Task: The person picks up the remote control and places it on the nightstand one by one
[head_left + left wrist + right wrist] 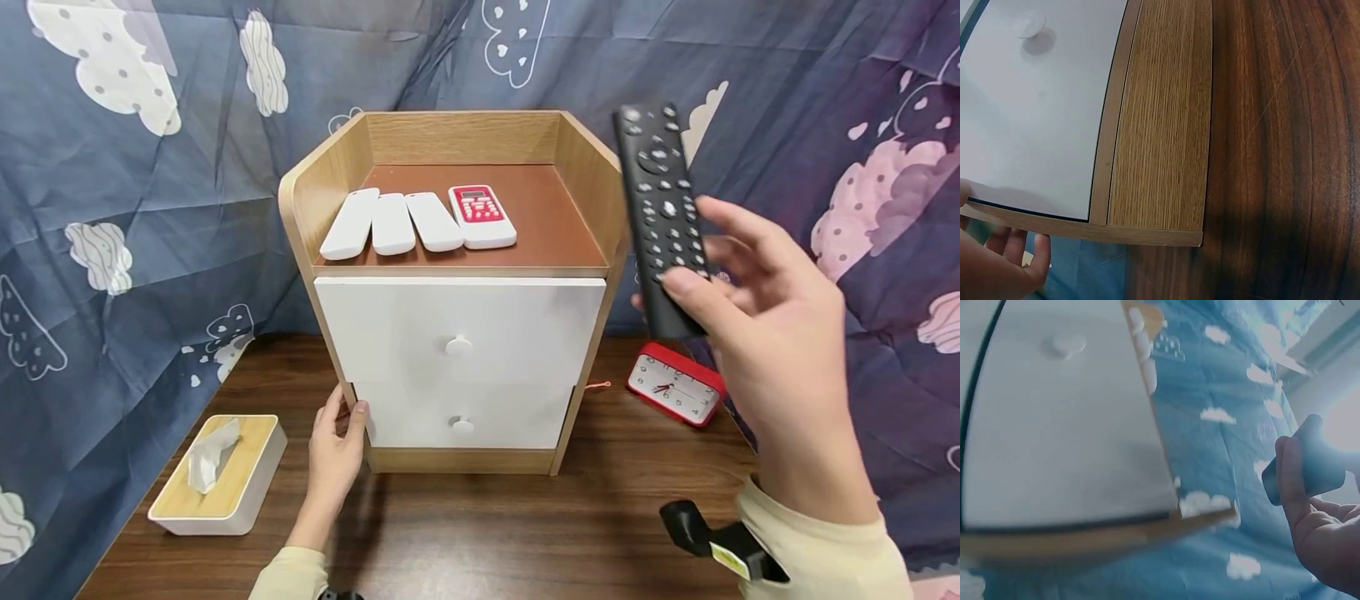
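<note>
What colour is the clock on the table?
Red, with a white face: the clock shows best in the head view.

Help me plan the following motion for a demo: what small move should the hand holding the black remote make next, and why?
Probably carry the black remote left and down toward the bare brown patch of the cabinet top, beside the red-faced remote. The right hand grips it in the air, level with that top, where four remotes already lie in a row, while the left hand steadies the cabinet's lower left edge.
</note>
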`<state>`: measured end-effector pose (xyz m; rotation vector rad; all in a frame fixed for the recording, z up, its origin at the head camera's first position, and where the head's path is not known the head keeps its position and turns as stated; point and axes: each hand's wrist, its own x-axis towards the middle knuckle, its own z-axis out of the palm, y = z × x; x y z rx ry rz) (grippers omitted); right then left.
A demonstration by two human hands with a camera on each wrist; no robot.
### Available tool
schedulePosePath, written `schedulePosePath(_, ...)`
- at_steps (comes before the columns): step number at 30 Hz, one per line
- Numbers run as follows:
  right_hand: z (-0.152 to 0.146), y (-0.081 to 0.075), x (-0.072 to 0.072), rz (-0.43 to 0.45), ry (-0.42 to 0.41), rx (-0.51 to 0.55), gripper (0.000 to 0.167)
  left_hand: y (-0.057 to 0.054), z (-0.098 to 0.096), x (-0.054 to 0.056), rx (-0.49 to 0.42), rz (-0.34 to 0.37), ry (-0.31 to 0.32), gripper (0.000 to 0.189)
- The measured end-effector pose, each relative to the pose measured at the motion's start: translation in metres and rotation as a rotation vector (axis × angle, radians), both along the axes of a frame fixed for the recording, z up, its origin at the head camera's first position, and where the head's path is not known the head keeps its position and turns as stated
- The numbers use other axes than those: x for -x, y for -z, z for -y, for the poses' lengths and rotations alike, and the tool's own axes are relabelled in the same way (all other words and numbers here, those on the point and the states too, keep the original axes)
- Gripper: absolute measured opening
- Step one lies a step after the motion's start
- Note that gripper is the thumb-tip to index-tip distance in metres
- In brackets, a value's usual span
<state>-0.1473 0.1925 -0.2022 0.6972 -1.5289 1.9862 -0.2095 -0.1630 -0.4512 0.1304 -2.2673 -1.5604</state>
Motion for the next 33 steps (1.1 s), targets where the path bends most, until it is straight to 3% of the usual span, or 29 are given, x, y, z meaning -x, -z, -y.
schedulePosePath(4,0.023,-0.020,0.016,0.080,0.078,-0.156,0.050,0.000,0.001,0.001,-0.002,0.012,0.008,0.056)
schedulePosePath(7,0.039,-0.030,0.031,0.166,0.193,-0.353,0.049,-0.001,0.001,0.000,-0.006,0.017,0.012,0.056)
schedulePosePath(11,0.056,-0.040,0.053,0.261,0.359,-0.641,0.050,-0.001,0.001,0.000,-0.004,0.021,0.010,0.056)
schedulePosePath(16,0.072,-0.046,0.076,0.321,0.469,-0.855,0.052,0.000,0.001,-0.001,-0.005,0.002,-0.003,0.054)
schedulePosePath(24,0.083,-0.049,0.101,0.426,0.511,-1.020,0.053,0.001,0.001,-0.001,0.000,-0.007,-0.010,0.052)
schedulePosePath(33,0.080,-0.050,0.107,0.452,0.516,-1.076,0.052,0.002,0.000,0.002,0.007,-0.013,-0.008,0.052)
